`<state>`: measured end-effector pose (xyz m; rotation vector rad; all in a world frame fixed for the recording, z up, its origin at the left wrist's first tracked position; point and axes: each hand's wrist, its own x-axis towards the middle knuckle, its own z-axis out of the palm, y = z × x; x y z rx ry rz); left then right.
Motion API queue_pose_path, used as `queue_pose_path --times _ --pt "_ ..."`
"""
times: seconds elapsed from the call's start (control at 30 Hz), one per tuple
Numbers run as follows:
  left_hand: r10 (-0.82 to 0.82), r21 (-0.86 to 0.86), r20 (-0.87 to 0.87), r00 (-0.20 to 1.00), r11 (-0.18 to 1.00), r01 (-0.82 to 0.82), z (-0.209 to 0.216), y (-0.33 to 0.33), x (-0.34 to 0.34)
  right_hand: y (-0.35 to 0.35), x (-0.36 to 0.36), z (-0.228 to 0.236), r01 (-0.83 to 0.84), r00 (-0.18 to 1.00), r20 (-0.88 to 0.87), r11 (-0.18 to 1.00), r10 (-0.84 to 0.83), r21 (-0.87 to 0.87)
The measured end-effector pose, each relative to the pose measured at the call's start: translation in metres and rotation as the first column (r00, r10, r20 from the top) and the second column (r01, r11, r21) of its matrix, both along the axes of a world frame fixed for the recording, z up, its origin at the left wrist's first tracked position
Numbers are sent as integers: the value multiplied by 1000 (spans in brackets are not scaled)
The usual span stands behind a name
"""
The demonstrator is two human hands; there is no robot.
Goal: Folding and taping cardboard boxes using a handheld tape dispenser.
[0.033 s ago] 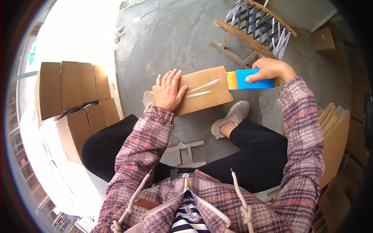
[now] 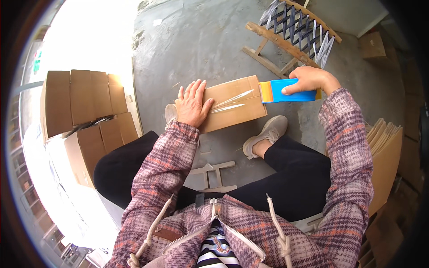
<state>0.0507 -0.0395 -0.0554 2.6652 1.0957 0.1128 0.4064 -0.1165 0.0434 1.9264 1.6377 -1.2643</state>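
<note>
A brown cardboard box (image 2: 233, 98) lies across the space in front of my legs, with strips of clear tape shining along its top. My left hand (image 2: 194, 105) lies flat on the box's left end, fingers stretched out and slightly spread. At the opposite end, my right hand (image 2: 311, 81) is closed around a blue tape dispenser (image 2: 292, 95), thumb on top. The dispenser's yellow-orange front part (image 2: 265, 92) touches the box's right edge. My fingers under the dispenser are partly hidden.
Stacked cardboard boxes (image 2: 91, 99) stand to my left. A wooden frame (image 2: 268, 38) laced with dark and white straps is at the far right. Flattened cardboard (image 2: 385, 161) leans beside my right arm. Another carton (image 2: 372, 46) sits farther back; a small wooden frame (image 2: 213, 175) lies between my legs.
My left hand and the box have shifted very slightly to the left. My right hand keeps its hold on the tape dispenser.
</note>
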Motion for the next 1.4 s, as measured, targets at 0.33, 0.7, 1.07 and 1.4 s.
queue_pose_path --times 0.33,0.7,1.07,1.4 --pt "1 17 -103 995 1000 0 3 -4 -2 0 -7 2 19 1000 9 997 -19 -69" --pt "60 56 70 996 996 -64 -10 -47 63 1 -3 -3 -26 1000 3 999 26 -38" --pt "64 13 166 984 998 -67 -16 -58 120 -5 -2 -6 -21 1000 -15 1000 20 -2" --pt "-69 3 177 982 998 70 -12 -56 109 -15 -2 -9 0 998 -63 1000 -1 -19"
